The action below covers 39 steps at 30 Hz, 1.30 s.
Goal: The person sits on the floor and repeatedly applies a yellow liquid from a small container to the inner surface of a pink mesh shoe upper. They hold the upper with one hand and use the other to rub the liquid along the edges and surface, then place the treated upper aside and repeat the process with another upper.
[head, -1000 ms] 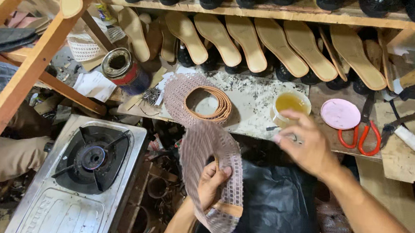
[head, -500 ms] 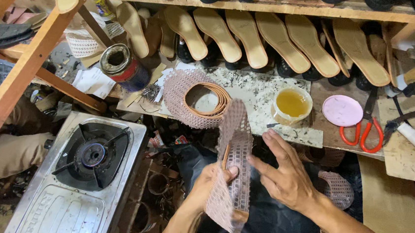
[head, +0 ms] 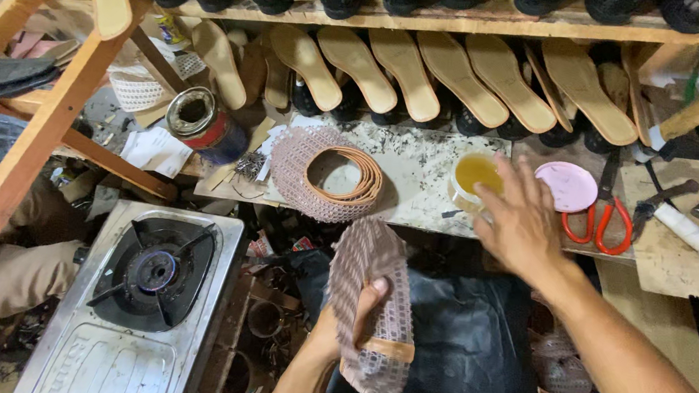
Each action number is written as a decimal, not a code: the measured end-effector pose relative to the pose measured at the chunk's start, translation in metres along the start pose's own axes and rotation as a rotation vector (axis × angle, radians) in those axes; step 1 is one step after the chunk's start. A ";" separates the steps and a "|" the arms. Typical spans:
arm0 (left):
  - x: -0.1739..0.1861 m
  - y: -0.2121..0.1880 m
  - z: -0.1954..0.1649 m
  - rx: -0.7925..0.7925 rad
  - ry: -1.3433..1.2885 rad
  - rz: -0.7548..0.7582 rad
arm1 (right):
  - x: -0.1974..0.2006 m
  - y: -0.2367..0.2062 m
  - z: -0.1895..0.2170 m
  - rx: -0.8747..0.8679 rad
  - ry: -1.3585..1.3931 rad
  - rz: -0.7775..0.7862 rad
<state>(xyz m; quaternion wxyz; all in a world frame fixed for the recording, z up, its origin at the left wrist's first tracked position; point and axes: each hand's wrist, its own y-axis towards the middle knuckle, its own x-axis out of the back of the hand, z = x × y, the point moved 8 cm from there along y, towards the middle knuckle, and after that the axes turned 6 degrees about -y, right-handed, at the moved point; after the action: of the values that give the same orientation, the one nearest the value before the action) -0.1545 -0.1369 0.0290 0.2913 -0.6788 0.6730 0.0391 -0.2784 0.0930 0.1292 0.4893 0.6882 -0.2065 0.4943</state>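
Left hand (head: 345, 321) clenched, thumb up, right hand (head: 522, 218) outstretched, fingers spread

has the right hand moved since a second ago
Yes. The right hand dropped toward the lap half a second ago, then went back up to the small cup of yellow liquid on the bench.

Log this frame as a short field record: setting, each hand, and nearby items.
setting: cluttered shoemaking bench under a row of tan insoles
left hand: holds a pink mesh shoe upper piece
right hand: open, reaching over a cup of yellow glue
nearby: red-handled scissors, pink lid, second mesh piece, gas stove, open tin can
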 end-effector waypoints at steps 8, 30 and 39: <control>0.001 0.007 0.017 0.035 -0.320 0.200 | -0.023 0.009 -0.020 -0.058 0.187 -0.001; -0.014 0.018 0.012 0.016 -0.290 0.247 | 0.027 -0.081 0.096 0.277 0.719 -0.124; 0.007 0.004 -0.007 0.002 -0.107 0.046 | 0.023 -0.049 0.061 0.272 0.480 -0.098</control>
<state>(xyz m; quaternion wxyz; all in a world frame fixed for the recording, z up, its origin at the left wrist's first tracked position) -0.1599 -0.1462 0.0297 0.3265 -0.6599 0.6718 0.0814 -0.2017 0.0655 0.1241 0.4506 0.6199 0.0173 0.6422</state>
